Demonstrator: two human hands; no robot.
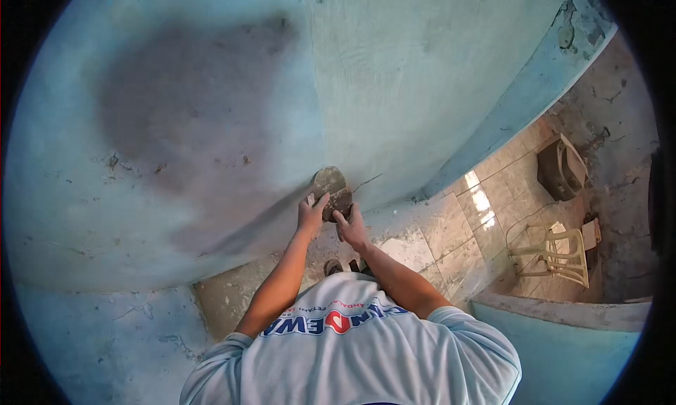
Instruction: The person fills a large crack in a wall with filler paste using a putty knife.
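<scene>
Close to the blue-green wall point(394, 67), both hands are closed around a flat, dusty grey-brown piece shaped like a sandal sole point(329, 183). My left hand point(310, 214) grips its left edge, with a small pale piece point(310, 199) showing by the fingers. My right hand point(353, 229) holds the lower right edge, its thumb lying across the face. The rounded upper end sticks out past the fingers, overlapping the wall in this view. What lies behind the piece is hidden.
A large dark stain point(190, 102) marks the wall at left. Dusty floor tiles point(447, 225) run to the right, past a low wall point(563, 317). Beyond stand a pale plastic chair point(567, 257) and a dark boxy television-like thing point(558, 171). A shoe point(332, 266) shows below my hands.
</scene>
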